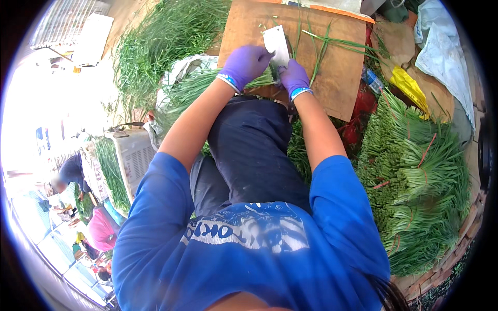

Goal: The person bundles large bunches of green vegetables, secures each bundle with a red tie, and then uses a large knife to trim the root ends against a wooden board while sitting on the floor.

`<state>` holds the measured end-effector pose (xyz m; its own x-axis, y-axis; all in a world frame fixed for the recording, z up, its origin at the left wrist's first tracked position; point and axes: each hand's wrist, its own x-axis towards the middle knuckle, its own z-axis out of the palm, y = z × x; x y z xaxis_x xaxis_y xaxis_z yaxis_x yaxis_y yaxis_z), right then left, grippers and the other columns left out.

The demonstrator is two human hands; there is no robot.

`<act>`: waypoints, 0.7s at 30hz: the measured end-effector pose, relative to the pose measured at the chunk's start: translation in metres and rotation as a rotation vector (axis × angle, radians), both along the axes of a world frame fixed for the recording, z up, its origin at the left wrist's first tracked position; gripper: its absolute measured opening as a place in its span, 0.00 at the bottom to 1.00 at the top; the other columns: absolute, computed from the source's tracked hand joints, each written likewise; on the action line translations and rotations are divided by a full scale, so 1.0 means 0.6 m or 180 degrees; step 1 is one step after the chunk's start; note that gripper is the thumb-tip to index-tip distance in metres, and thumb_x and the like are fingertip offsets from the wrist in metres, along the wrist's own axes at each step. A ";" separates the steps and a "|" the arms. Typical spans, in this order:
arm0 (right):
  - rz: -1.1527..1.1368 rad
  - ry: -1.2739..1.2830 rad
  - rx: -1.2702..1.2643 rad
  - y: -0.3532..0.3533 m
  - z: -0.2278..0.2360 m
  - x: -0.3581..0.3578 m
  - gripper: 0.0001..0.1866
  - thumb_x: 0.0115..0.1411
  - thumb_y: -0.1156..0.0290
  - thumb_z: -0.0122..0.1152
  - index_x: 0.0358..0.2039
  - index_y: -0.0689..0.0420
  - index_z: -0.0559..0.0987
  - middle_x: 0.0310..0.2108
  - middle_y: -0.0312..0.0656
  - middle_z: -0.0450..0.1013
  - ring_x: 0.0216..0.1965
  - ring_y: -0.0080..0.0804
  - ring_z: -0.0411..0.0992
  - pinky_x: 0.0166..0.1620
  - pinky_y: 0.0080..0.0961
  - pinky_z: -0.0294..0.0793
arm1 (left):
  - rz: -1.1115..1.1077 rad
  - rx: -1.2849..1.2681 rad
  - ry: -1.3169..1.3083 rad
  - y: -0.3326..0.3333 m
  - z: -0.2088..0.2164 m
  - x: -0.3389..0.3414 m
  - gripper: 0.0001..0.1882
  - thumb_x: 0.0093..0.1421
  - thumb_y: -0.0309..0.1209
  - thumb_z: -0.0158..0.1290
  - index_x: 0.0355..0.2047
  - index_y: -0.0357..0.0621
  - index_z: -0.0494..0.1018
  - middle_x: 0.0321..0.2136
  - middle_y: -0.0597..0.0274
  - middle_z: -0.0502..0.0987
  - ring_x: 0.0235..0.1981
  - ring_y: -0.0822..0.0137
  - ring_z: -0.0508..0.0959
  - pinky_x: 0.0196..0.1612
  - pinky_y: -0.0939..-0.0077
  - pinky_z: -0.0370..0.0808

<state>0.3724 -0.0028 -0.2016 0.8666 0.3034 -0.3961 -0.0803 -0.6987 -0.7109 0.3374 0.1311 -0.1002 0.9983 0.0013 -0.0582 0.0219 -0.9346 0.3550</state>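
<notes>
A broad pale cleaver (276, 42) lies over the wooden board (334, 78), its lower end meeting my right hand (294, 78). That hand, in a purple glove, is closed around the cleaver's handle end, mostly hidden by the fingers. My left hand (246, 65), also purple-gloved, is curled closed beside the blade; what it holds, if anything, cannot be made out. Below it a bunch of garlic chives (263, 80) stretches left under my wrist, its pale ends toward my right hand. Loose green stalks (322, 54) and small cut bits lie on the board.
A large heap of loose greens (161, 46) rises at the upper left. On the right are stacked, tied chive bundles (415, 181), a yellow packet (409, 88) and a pale blue cloth (441, 46). A white crate (136, 155) stands at left, with people beyond it.
</notes>
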 end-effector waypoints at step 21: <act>-0.0018 -0.0040 -0.0191 -0.002 0.006 0.005 0.20 0.50 0.58 0.50 0.37 0.61 0.71 0.37 0.57 0.69 0.41 0.52 0.67 0.44 0.40 0.65 | -0.0706 0.0671 -0.0948 0.033 -0.012 -0.054 0.35 0.45 0.49 0.55 0.52 0.56 0.59 0.52 0.52 0.60 0.50 0.51 0.64 0.53 0.60 0.59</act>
